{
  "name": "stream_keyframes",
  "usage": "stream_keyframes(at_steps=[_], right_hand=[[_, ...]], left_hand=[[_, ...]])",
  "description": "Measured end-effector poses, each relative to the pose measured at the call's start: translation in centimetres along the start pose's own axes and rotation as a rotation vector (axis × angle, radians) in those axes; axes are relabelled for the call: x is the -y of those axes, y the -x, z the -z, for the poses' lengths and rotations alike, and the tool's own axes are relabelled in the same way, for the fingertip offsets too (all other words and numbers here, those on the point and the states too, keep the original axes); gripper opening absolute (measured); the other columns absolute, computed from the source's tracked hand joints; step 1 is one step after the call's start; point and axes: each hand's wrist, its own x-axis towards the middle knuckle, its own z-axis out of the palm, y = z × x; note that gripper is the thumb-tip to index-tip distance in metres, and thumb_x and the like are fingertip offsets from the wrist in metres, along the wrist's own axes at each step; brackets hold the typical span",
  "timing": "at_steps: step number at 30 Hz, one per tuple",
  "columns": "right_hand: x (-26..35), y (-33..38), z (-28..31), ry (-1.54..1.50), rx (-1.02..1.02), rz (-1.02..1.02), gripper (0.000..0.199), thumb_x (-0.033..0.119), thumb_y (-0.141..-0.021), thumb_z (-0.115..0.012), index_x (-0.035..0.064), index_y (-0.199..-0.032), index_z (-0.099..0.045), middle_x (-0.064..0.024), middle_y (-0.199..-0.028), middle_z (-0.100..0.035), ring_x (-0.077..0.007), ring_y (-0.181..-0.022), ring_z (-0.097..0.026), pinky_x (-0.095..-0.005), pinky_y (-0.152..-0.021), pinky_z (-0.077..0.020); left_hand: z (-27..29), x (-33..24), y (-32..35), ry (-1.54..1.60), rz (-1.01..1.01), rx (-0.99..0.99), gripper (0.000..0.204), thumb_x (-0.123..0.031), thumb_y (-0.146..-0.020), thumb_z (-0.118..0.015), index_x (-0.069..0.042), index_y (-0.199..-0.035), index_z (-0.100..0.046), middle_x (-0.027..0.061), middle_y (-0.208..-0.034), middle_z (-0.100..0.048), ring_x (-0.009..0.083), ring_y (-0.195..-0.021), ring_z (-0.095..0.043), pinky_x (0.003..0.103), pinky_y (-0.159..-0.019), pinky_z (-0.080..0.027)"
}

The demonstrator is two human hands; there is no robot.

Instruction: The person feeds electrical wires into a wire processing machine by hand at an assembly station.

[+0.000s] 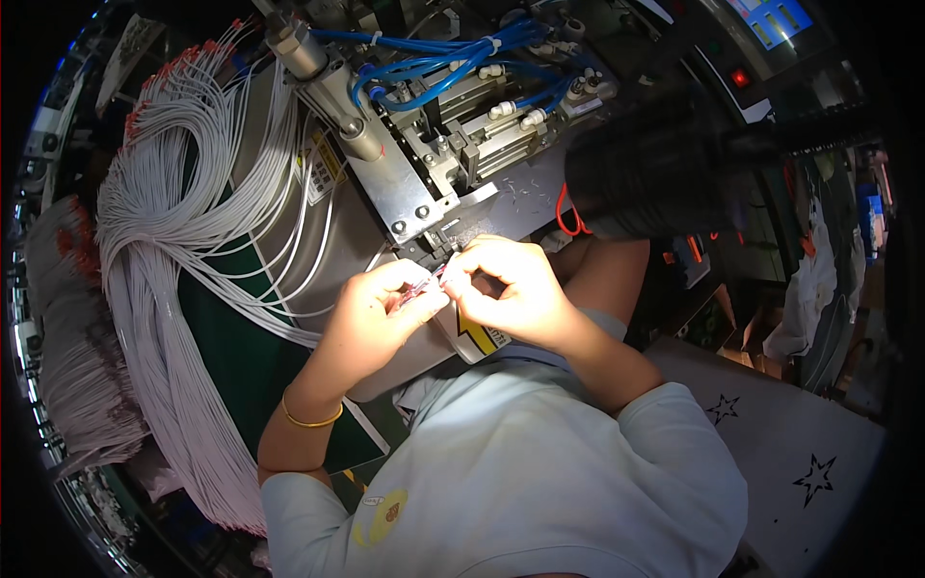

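Just in front of the silver metal machine, near the middle of the view, the left hand point(371, 313) is closed to a pinch, thumb and fingers gripping thin red-and-white wire ends point(421, 287). Against it, the right hand point(511, 289) is also bent into a pinch, its thumb and index finger meeting on the same wire ends; the fingers hide much of them, so their exact layout cannot be told. A thin gold-coloured bangle point(313, 420) circles the left wrist.

Below the hands is a white, yellow and black label point(479, 337). Directly beyond the fingertips stands the silver metal machine point(390, 193), with bolted blocks, and curving blue plastic air tubes point(434, 77) across its top. Small pale clippings point(525, 197) lie on a grey plate beside it.

To the left, a thick bundle of long white cables point(164, 241) with red-orange tips bends over a dark green tabletop point(226, 337), several strands reaching toward the left forearm. To the right of the machine are a large black cylindrical object point(655, 169), out of focus, and a loop of red cable point(567, 214). Farther off, a red light point(740, 78) glows beneath a blue screen point(771, 19).
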Motion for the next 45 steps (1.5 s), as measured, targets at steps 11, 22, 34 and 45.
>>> stream_keyframes(at_steps=[11, 22, 34, 45], right_hand=[[-0.7, -0.4, 0.2, 0.266, -0.012, 0.155, 0.009, 0.009, -0.081, -0.063, 0.0014, -0.079, -0.058, -0.0101, -0.071, -0.056, -0.0248, -0.063, -0.053, -0.0335, -0.070, -0.0397], [-4.6, -0.1, 1.0, 0.299, -0.123, 0.001, 0.014, 0.012, -0.093, -0.054, 0.0006, -0.085, -0.054, -0.0121, -0.072, -0.054, -0.0301, -0.068, -0.053, -0.0364, -0.067, -0.0423], [-5.9, -0.6, 1.1, 0.282, -0.021, -0.012, 0.016, 0.014, -0.095, -0.052, 0.0007, -0.086, -0.051, -0.0140, -0.072, -0.053, -0.0308, -0.067, -0.053, -0.0367, -0.064, -0.0432], [-4.8, -1.1, 1.6, 0.453, -0.001, 0.129, 0.012, 0.014, -0.094, -0.052, 0.0025, -0.091, -0.053, -0.0150, -0.076, -0.057, -0.0343, -0.074, -0.058, -0.0400, -0.067, -0.0445]], left_hand=[[-0.2, -0.6, 0.1, -0.067, -0.026, -0.065, 0.009, -0.006, -0.087, -0.064, 0.002, -0.087, -0.060, 0.0008, -0.076, -0.059, 0.0069, -0.065, -0.049, 0.023, -0.061, -0.042], [0.7, -0.5, -0.5, -0.624, -0.066, -0.087, 0.012, -0.005, -0.087, -0.063, 0.005, -0.086, -0.057, 0.0099, -0.075, -0.060, 0.0186, -0.064, -0.056, 0.030, -0.061, -0.046], [-1.2, 0.5, 0.2, -0.934, -0.298, -0.225, 0.025, -0.006, -0.080, -0.066, -0.004, -0.105, -0.060, 0.0138, -0.089, -0.054, 0.0317, -0.065, -0.059, 0.038, -0.059, -0.048], [-1.9, 1.0, 0.3, -1.113, -0.318, -0.097, 0.050, -0.018, -0.079, -0.068, -0.017, -0.128, -0.058, 0.0068, -0.086, -0.047, 0.0235, -0.061, -0.057, 0.036, -0.053, -0.049]])
